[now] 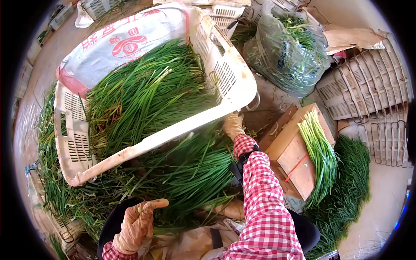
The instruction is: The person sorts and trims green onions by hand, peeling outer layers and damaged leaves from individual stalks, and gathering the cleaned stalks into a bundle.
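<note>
My left hand (138,226), in a stained pale glove, is raised at the lower left. One finger stretches out to the right and the others are loosely curled, with a tiny pale bit showing at them. My right hand (234,125), gloved too, reaches forward to the near rim of a white plastic crate (173,130); its fingertips are hidden by the rim. Long green garlic chives (151,91) fill the crate beside a white printed sack (125,37). More loose chives (195,171) lie below the crate, between my hands.
Right of my arm, a bundle of chives (318,154) leans over a wooden box (294,156) with a red band. Beyond it lies a dark green pile (351,182). A clear bag of greens (288,52) stands behind, near stacked white crates (368,84).
</note>
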Available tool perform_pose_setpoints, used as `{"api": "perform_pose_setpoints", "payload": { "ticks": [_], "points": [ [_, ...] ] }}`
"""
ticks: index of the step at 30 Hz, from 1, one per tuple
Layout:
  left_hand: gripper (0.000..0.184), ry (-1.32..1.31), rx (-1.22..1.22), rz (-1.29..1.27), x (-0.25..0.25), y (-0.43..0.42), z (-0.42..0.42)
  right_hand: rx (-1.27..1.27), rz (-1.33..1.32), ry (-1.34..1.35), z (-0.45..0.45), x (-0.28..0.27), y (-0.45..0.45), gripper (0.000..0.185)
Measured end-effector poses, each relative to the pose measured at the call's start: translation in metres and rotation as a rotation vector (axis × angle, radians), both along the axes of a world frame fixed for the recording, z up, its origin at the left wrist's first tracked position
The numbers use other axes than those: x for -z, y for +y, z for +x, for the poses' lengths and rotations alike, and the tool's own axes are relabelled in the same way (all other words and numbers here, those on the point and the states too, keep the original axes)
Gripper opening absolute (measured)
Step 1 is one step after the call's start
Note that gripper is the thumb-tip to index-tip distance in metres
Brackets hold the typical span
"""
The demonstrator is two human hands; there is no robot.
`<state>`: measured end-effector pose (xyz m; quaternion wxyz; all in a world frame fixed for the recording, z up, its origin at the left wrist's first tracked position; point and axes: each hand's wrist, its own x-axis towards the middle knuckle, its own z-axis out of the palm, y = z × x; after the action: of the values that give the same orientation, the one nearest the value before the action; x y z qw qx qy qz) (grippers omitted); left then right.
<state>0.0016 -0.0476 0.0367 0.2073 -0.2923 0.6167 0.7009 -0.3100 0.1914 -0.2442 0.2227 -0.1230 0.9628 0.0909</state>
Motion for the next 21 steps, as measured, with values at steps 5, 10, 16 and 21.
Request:
{"api": "perform_pose_setpoints", "payload": {
  "ticks": [5,10,16,21],
  "points": [
    [0.040,0.016,-0.068,0.016,-0.005,0.001,-0.001,-0.249,0.039,0.321,-0.003,0.018,0.010,0.038],
    [0.039,0.129,-0.031,-0.138,-0.010,0.004,0.009,-0.612,-0.132,0.087,0.050,-0.122,0.024,0.018],
    [0.034,0.836,0.157,-0.460,-0.012,0.013,0.019,-0.817,-0.647,0.121,0.160,-0.297,0.025,0.015],
    [0.030,0.894,0.491,-0.264,-0.003,0.020,0.032,-0.897,-0.686,0.044,0.215,-0.360,0.004,0.023]
  ]
}}
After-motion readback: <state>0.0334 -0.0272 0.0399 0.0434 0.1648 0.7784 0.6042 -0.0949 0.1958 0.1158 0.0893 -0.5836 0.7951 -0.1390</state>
